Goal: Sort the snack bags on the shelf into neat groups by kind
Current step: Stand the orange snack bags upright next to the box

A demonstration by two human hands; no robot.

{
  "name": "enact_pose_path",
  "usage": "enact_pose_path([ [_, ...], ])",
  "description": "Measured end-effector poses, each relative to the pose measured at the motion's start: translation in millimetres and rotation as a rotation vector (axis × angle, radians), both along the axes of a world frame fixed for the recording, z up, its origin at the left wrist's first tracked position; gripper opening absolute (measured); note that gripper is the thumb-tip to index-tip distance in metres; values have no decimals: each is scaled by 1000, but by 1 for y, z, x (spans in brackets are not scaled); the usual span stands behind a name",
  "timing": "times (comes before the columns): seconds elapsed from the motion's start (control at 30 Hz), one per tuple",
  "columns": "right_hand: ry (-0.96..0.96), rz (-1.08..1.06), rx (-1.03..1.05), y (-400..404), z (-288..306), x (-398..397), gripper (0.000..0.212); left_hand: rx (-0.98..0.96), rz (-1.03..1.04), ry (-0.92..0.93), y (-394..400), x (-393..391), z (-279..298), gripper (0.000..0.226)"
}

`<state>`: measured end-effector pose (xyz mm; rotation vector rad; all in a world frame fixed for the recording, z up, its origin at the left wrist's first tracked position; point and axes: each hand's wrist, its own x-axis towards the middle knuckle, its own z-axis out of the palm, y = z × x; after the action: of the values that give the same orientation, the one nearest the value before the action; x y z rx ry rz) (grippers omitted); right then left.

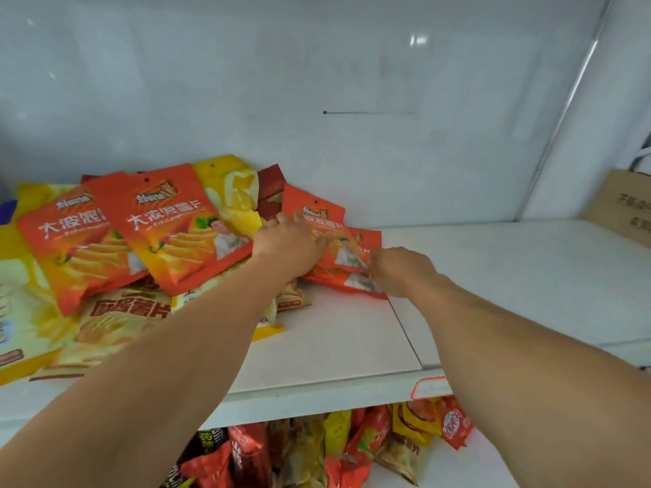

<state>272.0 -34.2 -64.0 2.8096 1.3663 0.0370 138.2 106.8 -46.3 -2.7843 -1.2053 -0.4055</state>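
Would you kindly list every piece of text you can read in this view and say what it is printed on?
"大波浪薯片": large white characters on the orange bag in the pile, repeated on the orange bag beside it.
"薯片": last characters on the pale bag; the rest is too blurred.
Brand logo above the orange bags' title: too small to read.
Cardboard box: print blurred.
Shelf-edge tag: unreadable.
Bags on the lower shelf: unreadable.
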Motion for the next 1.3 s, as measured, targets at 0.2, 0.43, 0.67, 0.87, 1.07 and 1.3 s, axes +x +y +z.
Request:
enact_pose_path([
  [0.2,218,-143,128,37,-27,23,38,-210,115,26,10,31,-4,103],
  [0.43,765,-425,642,60,-19,31,51,-405,125,-92,26,38,-14,112],
  [0.67,1146,-460,852,62,-17,35,34,-551,118,-199,29,39,-12,120],
  [0.87,1359,-375,927,55,-17,40,32,-728,84,-412,24,41,-9,110],
  [1.07,1514,-331,985,36,-22,44,38,-939,9,-626,13,43,-8,94],
  [1.3,1635,-303,1024,-1,-24,52,45,-1209,-122,-696,0,43,-13,30],
])
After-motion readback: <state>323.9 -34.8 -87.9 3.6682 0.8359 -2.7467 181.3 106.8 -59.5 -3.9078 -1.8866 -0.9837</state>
